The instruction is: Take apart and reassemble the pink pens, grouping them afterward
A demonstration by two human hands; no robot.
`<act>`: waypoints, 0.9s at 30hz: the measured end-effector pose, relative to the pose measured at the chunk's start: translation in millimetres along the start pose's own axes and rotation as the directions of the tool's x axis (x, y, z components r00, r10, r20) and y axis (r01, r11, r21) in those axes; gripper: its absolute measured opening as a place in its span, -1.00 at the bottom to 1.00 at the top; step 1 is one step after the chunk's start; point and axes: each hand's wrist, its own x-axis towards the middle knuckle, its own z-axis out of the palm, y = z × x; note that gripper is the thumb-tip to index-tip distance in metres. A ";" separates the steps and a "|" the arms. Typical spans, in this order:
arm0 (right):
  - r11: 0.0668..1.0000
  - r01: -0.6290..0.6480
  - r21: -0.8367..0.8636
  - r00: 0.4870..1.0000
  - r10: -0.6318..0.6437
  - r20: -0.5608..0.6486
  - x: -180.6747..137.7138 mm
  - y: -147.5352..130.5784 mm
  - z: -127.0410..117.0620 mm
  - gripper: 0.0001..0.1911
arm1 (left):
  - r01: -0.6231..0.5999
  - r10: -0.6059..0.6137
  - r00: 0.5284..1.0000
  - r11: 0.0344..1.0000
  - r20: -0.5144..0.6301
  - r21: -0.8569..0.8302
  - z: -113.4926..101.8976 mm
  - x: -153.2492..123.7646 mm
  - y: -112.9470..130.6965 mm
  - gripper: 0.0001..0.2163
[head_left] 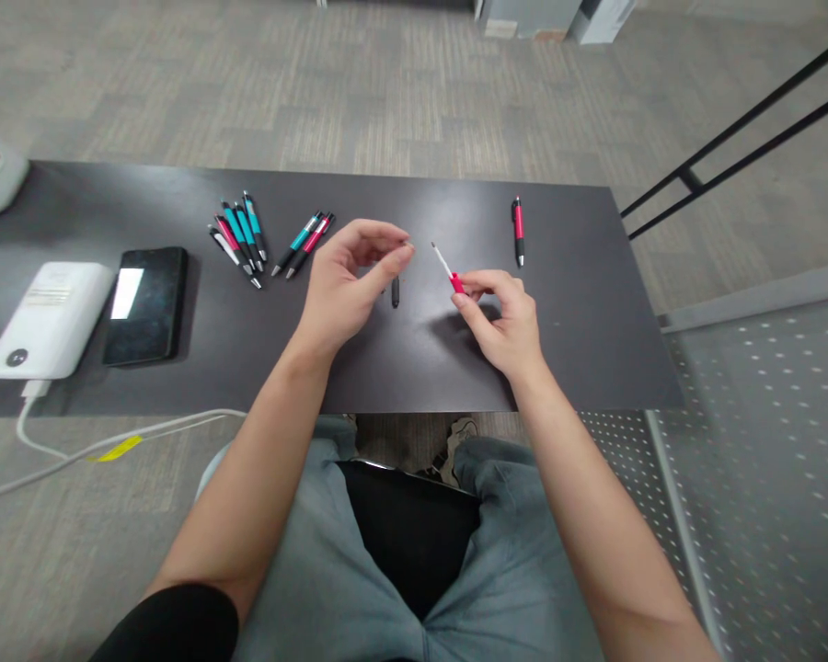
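My right hand (500, 317) grips the red barrel (457, 283) of a taken-apart ballpoint pen between thumb and fingers. A thin white refill (442, 261) sticks out of that barrel, its tip pointing up and left. Opposite it, my left hand (351, 280) has thumb and index finger pinched together; whatever lies between the fingertips is too small to name. Below those fingertips a short black pen part (396, 292) lies on the table, partly hidden by the hand. Left of my left hand are a red pen (310, 245) and a teal pen (296, 243), side by side.
Several teal, red and white pens (240, 234) lie grouped on the dark table (386, 386). One red and black pen (518, 230) lies at the right. At the left are a black phone (144, 308) and a white power bank (48, 317) with a cable (172, 423).
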 end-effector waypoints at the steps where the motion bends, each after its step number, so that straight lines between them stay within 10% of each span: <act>1: 1.000 0.008 -0.008 1.000 -0.008 0.012 0.1 -0.7 -0.6 -0.71 | 0.012 -0.015 0.999 0.997 -0.040 -0.070 -1.2 2.9 -0.2 -0.58; 27: 0.996 0.080 -0.047 0.995 -0.077 0.056 0.6 -4.2 1.3 -0.62 | 0.104 -0.107 0.994 0.991 -0.030 -0.090 -0.6 1.4 3.9 -0.44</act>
